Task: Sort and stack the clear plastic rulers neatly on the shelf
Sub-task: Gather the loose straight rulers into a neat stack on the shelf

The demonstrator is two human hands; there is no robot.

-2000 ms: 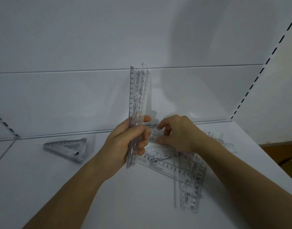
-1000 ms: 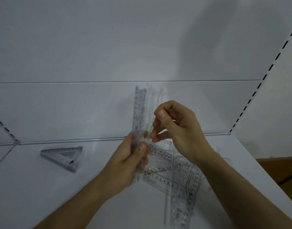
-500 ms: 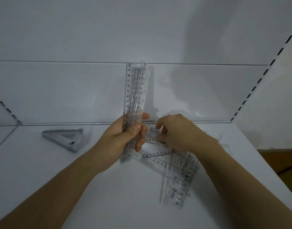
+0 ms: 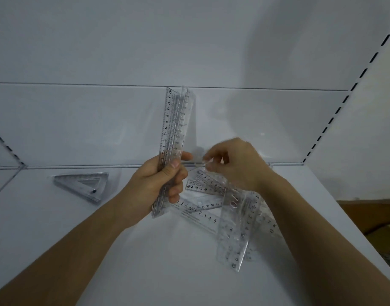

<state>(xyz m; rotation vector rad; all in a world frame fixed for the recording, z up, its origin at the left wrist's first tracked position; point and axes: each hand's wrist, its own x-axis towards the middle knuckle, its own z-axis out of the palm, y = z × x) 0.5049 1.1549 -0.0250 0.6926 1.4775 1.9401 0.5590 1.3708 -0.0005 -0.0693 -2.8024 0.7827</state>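
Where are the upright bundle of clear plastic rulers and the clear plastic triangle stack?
upright bundle of clear plastic rulers [image 4: 173, 129], head view, middle of its upper part.
clear plastic triangle stack [image 4: 83, 184], head view, its long edge.

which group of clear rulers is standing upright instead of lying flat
The bundle of clear plastic straight rulers gripped upright in the left hand; the loose rulers and triangular set squares lie flat.

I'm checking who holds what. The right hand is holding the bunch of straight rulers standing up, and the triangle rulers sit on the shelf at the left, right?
Not quite. The head view shows the left hand holding the upright bunch of rulers. The triangle rulers do sit at the left.
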